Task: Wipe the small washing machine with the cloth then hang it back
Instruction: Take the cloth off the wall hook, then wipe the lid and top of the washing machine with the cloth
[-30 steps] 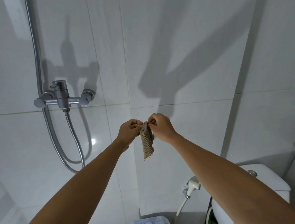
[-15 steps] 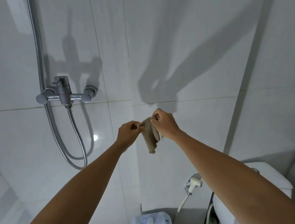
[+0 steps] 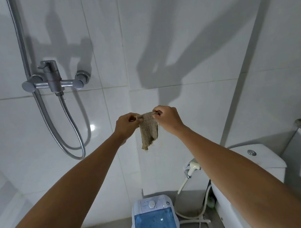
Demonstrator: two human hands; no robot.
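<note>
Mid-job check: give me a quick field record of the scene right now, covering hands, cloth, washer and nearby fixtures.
left hand: pinches the cloth's top left corner
right hand: pinches the top right corner
cloth: tan, coarse weave, hanging down against the wall tiles, frayed bottom edge
hook or rail: cannot tell, none visible
washing machine: on floor below the cloth, blue lid
shower mixer: on wall, upper left
toilet: lower right

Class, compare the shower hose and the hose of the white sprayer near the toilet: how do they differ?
The shower hose is shiny ribbed metal; the sprayer hose is smooth and white. The shower hose loops high on the wall from the tap; the sprayer hose trails down to the floor. Both hang slack.
</note>
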